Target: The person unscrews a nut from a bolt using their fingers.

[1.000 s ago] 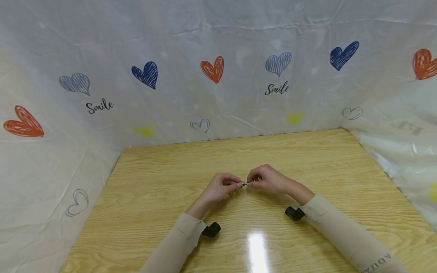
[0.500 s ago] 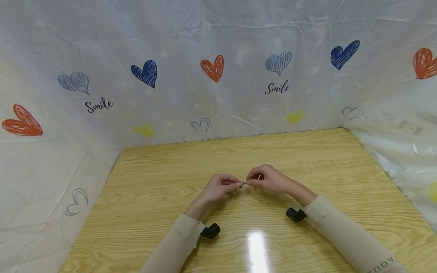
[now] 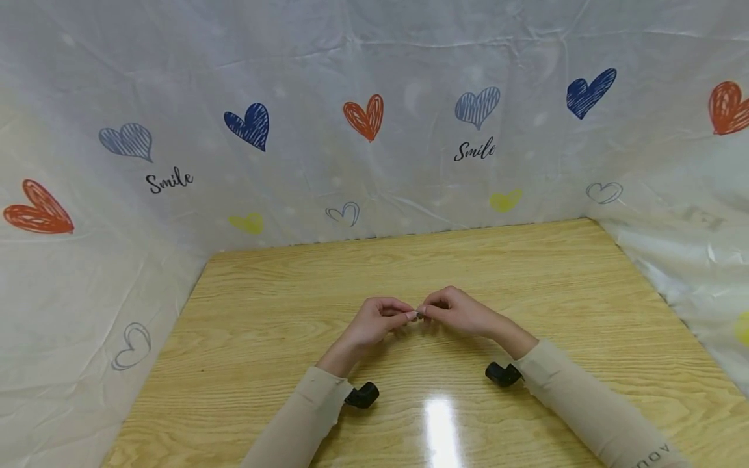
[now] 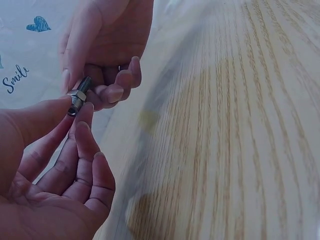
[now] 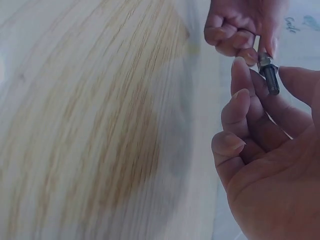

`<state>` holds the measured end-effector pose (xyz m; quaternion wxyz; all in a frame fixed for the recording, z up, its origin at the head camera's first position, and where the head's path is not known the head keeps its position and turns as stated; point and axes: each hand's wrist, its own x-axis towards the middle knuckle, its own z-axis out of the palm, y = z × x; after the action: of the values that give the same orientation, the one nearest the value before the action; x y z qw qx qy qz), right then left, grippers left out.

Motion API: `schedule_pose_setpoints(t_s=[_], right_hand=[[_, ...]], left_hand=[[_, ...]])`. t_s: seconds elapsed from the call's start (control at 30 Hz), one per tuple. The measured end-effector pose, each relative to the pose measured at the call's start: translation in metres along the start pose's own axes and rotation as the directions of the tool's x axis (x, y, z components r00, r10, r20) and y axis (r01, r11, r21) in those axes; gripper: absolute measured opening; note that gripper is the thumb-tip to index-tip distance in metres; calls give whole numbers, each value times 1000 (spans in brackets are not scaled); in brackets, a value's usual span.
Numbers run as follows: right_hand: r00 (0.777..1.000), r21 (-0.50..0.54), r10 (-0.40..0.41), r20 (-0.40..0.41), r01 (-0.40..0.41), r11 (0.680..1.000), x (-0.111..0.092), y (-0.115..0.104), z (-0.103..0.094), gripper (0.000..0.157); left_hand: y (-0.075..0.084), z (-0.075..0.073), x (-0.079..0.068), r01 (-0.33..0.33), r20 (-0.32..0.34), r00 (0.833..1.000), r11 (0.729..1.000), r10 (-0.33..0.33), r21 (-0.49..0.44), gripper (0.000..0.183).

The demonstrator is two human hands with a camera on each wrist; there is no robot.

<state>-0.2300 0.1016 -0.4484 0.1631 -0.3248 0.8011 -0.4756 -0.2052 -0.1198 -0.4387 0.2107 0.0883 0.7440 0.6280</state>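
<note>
Over the table, my left hand (image 3: 373,322) pinches the head end of a small metal bolt (image 4: 85,83) between thumb and fingertips. A silvery hex nut (image 4: 78,94) sits on the bolt's shaft, with dark thread showing beyond it. From the other side my right hand (image 3: 465,313) has thumb and index finger at the nut, pinching it. The right wrist view shows the threaded end of the bolt (image 5: 271,81) pointing toward the right palm. Both hands' other fingers are loosely bent, and in the head view the fingertips mostly hide the bolt.
A wood-grain table (image 3: 281,364) lies beneath both hands. Behind and beside it hangs a pale sheet (image 3: 409,182) printed with hearts and "Smile". Black camera mounts (image 3: 364,395) stick out from both beige sleeves (image 3: 304,416).
My right hand has shifted slightly left along the bolt, its fingertips coming from the threaded end up to the nut. The left hand has stayed almost still, keeping its pinch.
</note>
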Motion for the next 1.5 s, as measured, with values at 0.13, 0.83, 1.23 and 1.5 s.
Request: schedule_pose_setpoints(t_s=[0.13,0.83,1.23,1.5], right_hand=[[1000,35,9,7,-9,999,0,1,1,26],[998,123,27,48,-32,992,-10,-30,-2,32],[998,169,47,29,-52,984,-10,-29,-2,23],[999,202,24,21,-27,979,-9,-22,-1,19]], left_hand=[[-8,-1,5,-8,-7,1000,1000,8,-7,21],[-10,-1,4,-11,-26,1000,999,11,32,23],[6,2,-5,-12,15,1000,1000,12,20,19],[-1,2,-2,-36,-11,999,999,36,28,21]])
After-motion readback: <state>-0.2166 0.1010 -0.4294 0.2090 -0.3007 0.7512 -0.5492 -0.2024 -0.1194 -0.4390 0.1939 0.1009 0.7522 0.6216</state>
